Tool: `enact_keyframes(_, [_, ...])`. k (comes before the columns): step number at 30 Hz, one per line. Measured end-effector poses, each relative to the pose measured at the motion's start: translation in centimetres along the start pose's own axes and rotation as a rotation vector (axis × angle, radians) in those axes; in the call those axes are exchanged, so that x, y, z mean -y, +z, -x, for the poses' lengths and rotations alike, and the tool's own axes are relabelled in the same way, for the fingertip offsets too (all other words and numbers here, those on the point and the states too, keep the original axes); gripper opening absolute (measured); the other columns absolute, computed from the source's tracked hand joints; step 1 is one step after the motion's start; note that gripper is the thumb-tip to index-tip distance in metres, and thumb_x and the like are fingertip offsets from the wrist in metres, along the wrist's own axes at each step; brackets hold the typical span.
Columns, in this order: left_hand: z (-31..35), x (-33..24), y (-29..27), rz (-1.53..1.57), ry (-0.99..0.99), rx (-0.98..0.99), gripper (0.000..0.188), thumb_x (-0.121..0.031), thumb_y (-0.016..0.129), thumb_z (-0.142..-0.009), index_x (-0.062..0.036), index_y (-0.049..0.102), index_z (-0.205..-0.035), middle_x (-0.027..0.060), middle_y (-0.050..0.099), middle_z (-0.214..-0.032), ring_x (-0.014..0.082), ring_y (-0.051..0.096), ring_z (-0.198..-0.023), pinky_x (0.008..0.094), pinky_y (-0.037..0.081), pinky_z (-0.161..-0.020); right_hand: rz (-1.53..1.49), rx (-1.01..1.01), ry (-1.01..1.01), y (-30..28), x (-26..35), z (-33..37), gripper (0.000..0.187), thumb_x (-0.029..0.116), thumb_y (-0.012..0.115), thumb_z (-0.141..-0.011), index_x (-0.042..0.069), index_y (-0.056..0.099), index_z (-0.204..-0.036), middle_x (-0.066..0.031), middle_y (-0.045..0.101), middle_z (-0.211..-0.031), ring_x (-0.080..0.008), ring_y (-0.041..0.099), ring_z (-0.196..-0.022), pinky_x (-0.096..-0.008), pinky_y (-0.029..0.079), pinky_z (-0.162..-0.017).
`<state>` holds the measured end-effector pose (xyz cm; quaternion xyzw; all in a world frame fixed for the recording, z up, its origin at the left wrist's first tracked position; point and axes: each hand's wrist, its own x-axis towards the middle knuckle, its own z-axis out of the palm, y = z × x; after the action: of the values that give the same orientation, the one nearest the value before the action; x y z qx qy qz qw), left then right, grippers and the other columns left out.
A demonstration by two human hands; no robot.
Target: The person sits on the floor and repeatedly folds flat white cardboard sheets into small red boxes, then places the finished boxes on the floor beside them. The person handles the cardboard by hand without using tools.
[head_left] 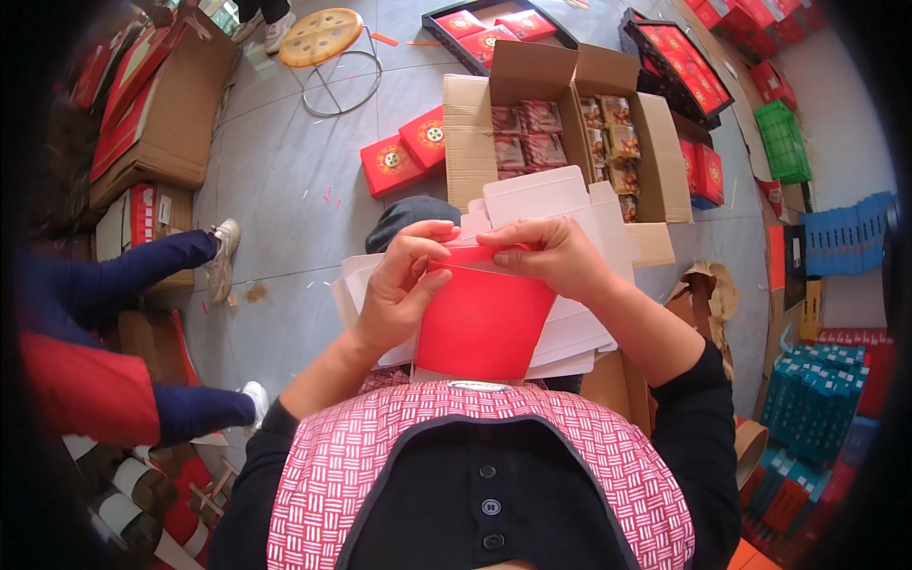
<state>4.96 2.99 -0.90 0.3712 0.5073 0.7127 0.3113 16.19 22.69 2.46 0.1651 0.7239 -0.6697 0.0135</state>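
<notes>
A red cardboard carton (489,323), its flat red face toward me, rests close to my lap with its far edge raised. My left hand (399,285) is at the carton's far left corner, thumb on the red face and the other fingers curled behind the edge. My right hand (551,255) pinches the far edge between thumb and forefinger. Flattened pale carton blanks (546,201) lie beneath and beyond it, spreading to both sides. Part of the carton's far side is hidden by my fingers.
Ahead stands an open cardboard box (465,133) with packets inside. Red gift boxes (391,163) lie left of it, and a black tray (679,66) leans right. A round stool (323,38) stands far left. Another person's leg (166,261) reaches in from the left.
</notes>
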Motion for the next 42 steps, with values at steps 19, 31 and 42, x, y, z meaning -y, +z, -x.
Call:
enact_keyframes(19, [-0.6, -0.2, 0.2, -0.369, 0.031, -0.023, 0.014, 0.003, 0.066, -0.082, -0.0017, 0.058, -0.093, 0.0093, 0.062, -0.100, 0.0191, 0.060, -0.093, 0.0282, 0.047, -0.083, -0.512, -0.100, 0.197, -1.1, -2.8, 4.2, 0.025, 0.016, 0.062, -0.091, 0.000, 0.067, -0.109, -0.0103, 0.067, -0.111, -0.0152, 0.061, -0.101, -0.0282, 0.047, -0.091])
enact_keyframes(31, [1.1, -0.1, 2.0, -0.321, -0.028, -0.116, 0.019, -0.001, 0.068, -0.082, -0.0031, 0.058, -0.097, 0.0118, 0.059, -0.108, 0.0203, 0.055, -0.103, 0.0315, 0.042, -0.092, 0.006, -0.540, -0.324, 6.8, -5.2, 5.3, 0.020, 0.009, 0.043, -0.099, 0.001, 0.051, -0.116, -0.0139, 0.054, -0.123, -0.0210, 0.052, -0.114, -0.0322, 0.041, -0.098])
enact_keyframes(42, [1.2, 0.4, -0.8, -0.201, -0.114, -0.310, 0.009, -0.003, 0.062, -0.088, -0.0046, 0.058, -0.096, 0.0129, 0.060, -0.110, 0.0190, 0.056, -0.102, 0.0318, 0.043, -0.092, -0.010, -0.736, -0.420, -8.3, -1.7, 2.8, 0.019, 0.007, 0.049, -0.097, -0.002, 0.062, -0.107, -0.0079, 0.065, -0.099, -0.0125, 0.061, -0.094, -0.0258, 0.048, -0.086])
